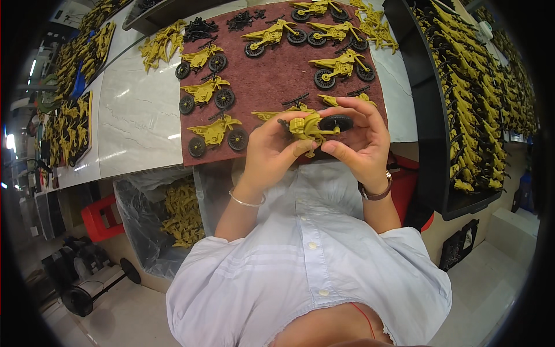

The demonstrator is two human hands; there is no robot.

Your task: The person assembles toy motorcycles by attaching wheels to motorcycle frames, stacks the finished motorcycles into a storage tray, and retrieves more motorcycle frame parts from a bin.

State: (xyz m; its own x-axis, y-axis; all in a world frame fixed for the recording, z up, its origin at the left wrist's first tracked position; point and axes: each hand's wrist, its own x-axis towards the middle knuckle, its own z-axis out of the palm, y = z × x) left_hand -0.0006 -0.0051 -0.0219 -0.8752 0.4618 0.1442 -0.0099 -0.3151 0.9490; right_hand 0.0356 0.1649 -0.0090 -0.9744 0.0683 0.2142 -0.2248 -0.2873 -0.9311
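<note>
A yellow toy motorcycle [307,126] is held between my two hands above the near edge of a dark red cloth [277,75]. My left hand [267,151] is closed on its body, thumb along the lower side. At the black wheel end, my right hand [370,139] curls around, thumb by the yellow fork and fingers beyond the wheel. Behind my hands, two more toy motorcycles lie partly hidden. To the left on the cloth stand several toy motorcycles, among them a near one [215,134]; others, such as this one [342,67], are at the far right.
Black small parts [199,29] and yellow body parts [163,45] are heaped at the far left of the cloth, with more yellow parts [378,26] at far right. A black tray [442,144] full of motorcycles stands right. Below left, a plastic-lined bin [156,225] holds yellow pieces near a red stool [103,217].
</note>
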